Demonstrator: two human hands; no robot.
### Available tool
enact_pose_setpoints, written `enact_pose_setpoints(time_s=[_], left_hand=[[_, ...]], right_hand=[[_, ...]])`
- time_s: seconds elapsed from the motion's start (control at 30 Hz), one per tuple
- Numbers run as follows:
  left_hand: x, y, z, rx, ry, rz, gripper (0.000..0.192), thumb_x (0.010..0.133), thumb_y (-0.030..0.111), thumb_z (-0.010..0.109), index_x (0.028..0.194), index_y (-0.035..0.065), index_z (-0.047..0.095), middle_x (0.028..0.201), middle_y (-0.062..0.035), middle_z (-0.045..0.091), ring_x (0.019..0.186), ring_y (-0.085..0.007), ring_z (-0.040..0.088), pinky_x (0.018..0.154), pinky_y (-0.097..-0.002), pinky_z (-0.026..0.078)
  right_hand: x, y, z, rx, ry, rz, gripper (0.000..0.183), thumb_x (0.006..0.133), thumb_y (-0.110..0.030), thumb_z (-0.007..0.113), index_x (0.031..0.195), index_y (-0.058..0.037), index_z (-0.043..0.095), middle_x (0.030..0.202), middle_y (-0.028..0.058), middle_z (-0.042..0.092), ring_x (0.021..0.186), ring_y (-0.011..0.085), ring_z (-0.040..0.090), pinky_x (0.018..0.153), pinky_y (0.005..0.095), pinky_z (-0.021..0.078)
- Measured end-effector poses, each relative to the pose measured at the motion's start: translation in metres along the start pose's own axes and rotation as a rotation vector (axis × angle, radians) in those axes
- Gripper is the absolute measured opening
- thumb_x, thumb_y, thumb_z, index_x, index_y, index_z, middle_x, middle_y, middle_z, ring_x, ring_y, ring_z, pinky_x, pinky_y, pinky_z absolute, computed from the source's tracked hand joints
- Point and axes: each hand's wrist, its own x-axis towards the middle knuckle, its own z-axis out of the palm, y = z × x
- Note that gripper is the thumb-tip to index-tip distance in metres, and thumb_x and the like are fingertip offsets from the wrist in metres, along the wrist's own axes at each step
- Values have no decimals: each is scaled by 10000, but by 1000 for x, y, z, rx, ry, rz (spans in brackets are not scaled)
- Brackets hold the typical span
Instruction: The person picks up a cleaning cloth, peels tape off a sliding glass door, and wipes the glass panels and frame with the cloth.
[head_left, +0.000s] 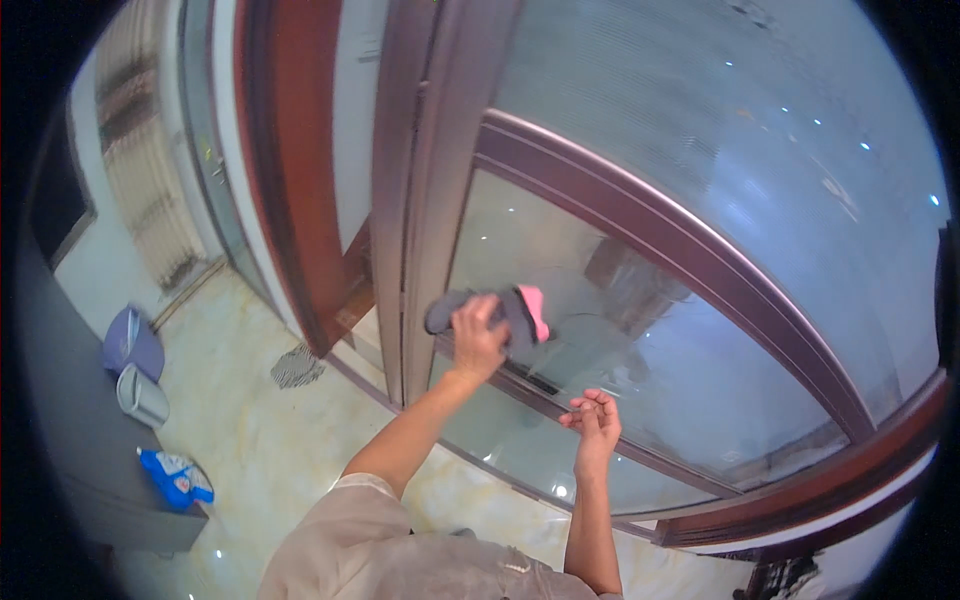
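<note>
My left hand (478, 337) presses a dark grey cloth (447, 311) with a pink and black edge against the lower glass pane (570, 315) of a framed glass door, close to its upright metal frame (427, 225). The hand is somewhat blurred. To the right and lower, my right hand (596, 420) is held up in front of the door's lower rail, its fingers loosely curled with nothing in them. A wide brown crossbar (637, 210) divides the lower pane from the upper glass (615, 82).
On the marble-look floor (255, 450) lies a striped cloth (297, 367) by the doorway. At the left are a purple bin (135, 346), a grey-white container (142, 396), a blue and white plastic packet (177, 478) and a grey cabinet (82, 450). A patterned curtain (146, 172) hangs beyond.
</note>
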Motion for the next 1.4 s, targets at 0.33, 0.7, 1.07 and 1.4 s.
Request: enact_pose_setpoints(time_s=[0.33, 0.7, 1.07, 1.4], left_hand=[[103, -61, -71, 111, 164, -40, 466, 575, 17, 716, 1027, 105, 641, 1121, -125, 518, 1083, -345, 488, 886, -462, 395], [-29, -98, -61, 156, -293, 14, 474, 591, 8, 660, 1052, 119, 654, 1146, -100, 513, 1115, -317, 457, 893, -448, 384], [-161, -122, -42, 87, -552, -666, 469, 616, -12, 666, 1076, 73, 624, 1153, -150, 527, 1116, -349, 489, 924, -428, 415], [104, -145, -73, -491, 229, -679, 462, 719, -29, 557, 1179, -34, 524, 1119, -185, 532, 1112, -330, 523, 971, -368, 400]], right_hand=[[21, -19, 47, -95, -141, -40, 239, 909, -57, 511, 1142, -1, 505, 1046, 105, 593, 855, 188, 614, 757, 307, 497], [61, -67, 58, -1246, 276, -923, 731, 771, -88, 595, 1450, -124, 325, 1519, 251, 109, 1394, 447, 123, 1109, 517, 162], [69, -62, 50, -1331, 284, -900, 759, 770, -214, 633, 1457, -128, 323, 1519, 284, 60, 1381, 507, 77, 1090, 579, 150], [64, -61, 55, -1369, 279, -868, 773, 780, -334, 611, 1463, -130, 314, 1523, 277, 49, 1376, 520, 80, 1072, 617, 157]])
